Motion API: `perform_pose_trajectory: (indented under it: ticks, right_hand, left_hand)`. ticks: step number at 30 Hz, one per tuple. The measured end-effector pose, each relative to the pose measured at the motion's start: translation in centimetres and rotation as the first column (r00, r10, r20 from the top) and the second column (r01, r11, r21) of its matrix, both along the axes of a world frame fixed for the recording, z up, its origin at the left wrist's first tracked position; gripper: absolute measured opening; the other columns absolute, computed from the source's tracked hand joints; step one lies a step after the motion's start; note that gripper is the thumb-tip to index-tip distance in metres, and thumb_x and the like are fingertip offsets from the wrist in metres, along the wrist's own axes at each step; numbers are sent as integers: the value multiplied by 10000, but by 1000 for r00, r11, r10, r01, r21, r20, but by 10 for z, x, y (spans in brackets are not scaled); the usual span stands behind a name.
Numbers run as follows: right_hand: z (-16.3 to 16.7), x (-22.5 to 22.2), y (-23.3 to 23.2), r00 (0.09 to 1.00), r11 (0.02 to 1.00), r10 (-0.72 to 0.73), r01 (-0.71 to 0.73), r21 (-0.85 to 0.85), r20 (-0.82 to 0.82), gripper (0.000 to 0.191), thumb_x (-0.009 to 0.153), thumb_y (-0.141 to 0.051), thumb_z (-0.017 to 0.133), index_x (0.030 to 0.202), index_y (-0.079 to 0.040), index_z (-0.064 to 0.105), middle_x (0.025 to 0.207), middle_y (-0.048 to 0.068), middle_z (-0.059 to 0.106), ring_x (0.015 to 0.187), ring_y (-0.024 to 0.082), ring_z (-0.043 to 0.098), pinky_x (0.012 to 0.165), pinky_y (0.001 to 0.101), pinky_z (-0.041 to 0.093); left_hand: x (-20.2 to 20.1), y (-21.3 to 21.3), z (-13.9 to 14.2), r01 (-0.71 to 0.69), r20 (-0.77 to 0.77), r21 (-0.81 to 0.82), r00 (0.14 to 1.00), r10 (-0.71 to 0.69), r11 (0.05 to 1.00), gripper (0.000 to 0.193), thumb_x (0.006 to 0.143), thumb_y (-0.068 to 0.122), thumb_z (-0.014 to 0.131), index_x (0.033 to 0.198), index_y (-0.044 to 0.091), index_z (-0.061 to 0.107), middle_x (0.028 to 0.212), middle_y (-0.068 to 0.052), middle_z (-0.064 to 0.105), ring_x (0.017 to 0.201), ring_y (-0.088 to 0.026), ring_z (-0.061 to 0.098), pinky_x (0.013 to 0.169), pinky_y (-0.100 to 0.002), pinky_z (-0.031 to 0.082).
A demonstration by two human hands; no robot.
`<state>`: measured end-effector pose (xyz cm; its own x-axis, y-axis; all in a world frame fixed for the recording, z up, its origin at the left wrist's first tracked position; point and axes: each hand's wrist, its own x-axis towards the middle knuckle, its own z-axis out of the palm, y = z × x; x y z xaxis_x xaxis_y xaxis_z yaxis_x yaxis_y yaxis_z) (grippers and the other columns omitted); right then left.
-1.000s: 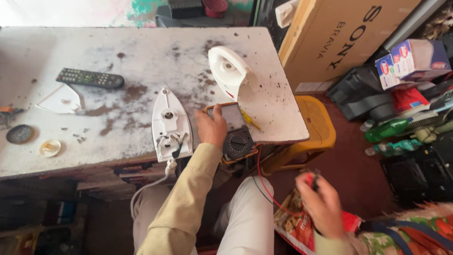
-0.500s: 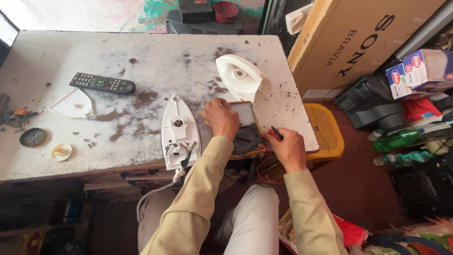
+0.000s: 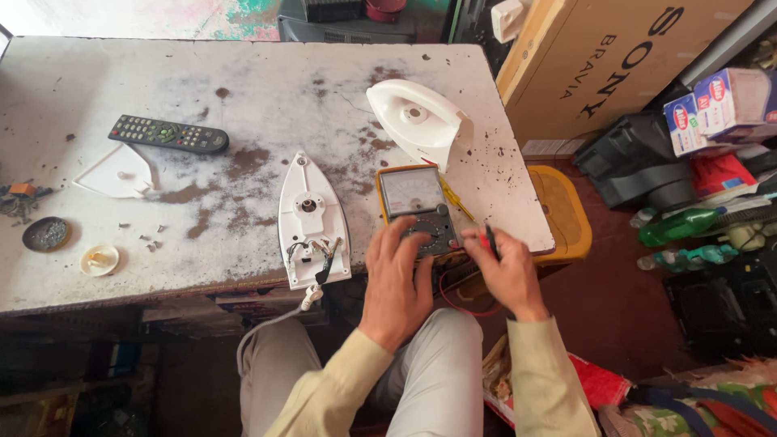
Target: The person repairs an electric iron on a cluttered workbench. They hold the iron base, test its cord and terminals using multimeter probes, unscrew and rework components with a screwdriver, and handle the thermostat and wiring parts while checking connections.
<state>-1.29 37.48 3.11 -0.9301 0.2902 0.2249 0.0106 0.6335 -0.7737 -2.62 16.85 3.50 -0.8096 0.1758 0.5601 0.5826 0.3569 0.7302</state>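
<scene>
Left hand [image 3: 396,271] spread flat, grip released, fingers on the multimeter [image 3: 417,209] dial. Right hand [image 3: 503,263] curled, grip clenched around black probe [image 3: 490,241] at bench [image 3: 243,97] edge.

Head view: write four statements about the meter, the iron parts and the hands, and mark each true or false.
1. The left hand rests on the lower part of the yellow-cased meter. True.
2. The right hand is empty. False: it holds slim probes, red and black.
3. The iron base lies flat on the table with wires showing at its wide end. True.
4. The remote control lies on top of the white iron cover. False: the remote lies apart, far left of it.
</scene>
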Motion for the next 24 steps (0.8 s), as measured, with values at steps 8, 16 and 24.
perform_pose_trajectory:
  ticks: [8, 16, 24]
  right_hand:
    - [-41, 89, -16, 993, 991, -118, 118, -70, 4, 343, 934, -214, 679, 1203, -2, 698, 1048, 126, 787, 970, 166, 736, 840, 328, 563]
    - [-102, 195, 0, 859, 342, 44, 466, -816, 509, 564, 874, -90, 531, 1435, -36, 496, 909, 123, 657, 662, 164, 576, 582, 330, 439]
    - [-62, 149, -125, 826, 827, 291, 36, -562, 482, 459, 1007, -96, 570, 1458, -18, 524, 823, 162, 606, 696, 240, 571, 654, 356, 480]
  left_hand:
    - [54, -31, -31, 130, -34, -89, 990, -134, 987, 346, 879, 40, 680, 1220, 19, 624, 1397, -179, 557, 1335, -401, 491, 1115, -474, 400]
    - [102, -96, -77, 380, 661, 143, 651, -374, 914, 289, 891, 57, 674, 1176, 26, 641, 1129, -117, 682, 979, -258, 723, 875, -344, 569]
    - [115, -95, -73, 104, 591, 682, 503, -630, 724, 386, 1005, 153, 606, 1365, 16, 575, 1242, -63, 670, 1130, -114, 620, 989, -277, 503]
